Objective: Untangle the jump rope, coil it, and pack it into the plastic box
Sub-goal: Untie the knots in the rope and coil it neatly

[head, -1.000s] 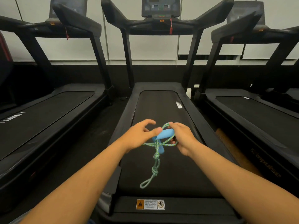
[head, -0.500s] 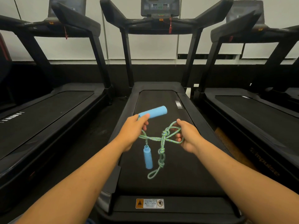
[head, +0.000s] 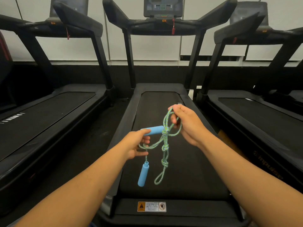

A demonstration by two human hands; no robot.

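Above the middle of the treadmill belt point(head: 188, 161), the left hand point(head: 136, 145) pinches one blue handle point(head: 155, 129) while the right hand point(head: 186, 123) grips a raised loop of the jump rope point(head: 164, 145), seemingly to slacken its knots; no plastic box shows.

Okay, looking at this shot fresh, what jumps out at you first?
A knotted green jump rope held up over the middle treadmill. The left hand grips one blue handle, the right hand pinches a loop above it, and the other blue handle dangles below. Two more treadmills flank it.
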